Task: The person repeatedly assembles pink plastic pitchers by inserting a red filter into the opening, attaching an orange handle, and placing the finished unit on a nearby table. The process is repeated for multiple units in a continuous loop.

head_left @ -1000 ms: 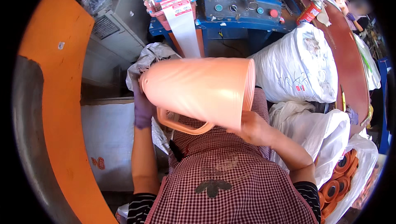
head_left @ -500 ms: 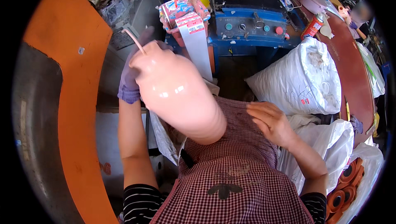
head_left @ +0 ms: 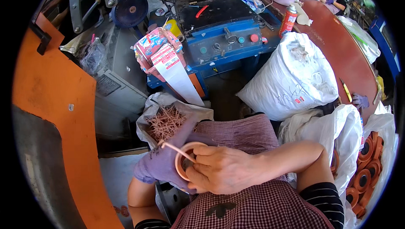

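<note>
Over the lap of a checked apron [head_left: 244,131], a pink vessel [head_left: 178,169] is held mouth upward, its body mostly hidden. The purple-gloved left hand [head_left: 161,160] wraps its left side. Across the mouth a thin pink stick [head_left: 179,150] slants from upper left to lower right, and the bare right hand [head_left: 228,166] pinches its lower end. A bag [head_left: 199,113] of similar sticks [head_left: 168,122] lies just beyond the left hand.
</note>
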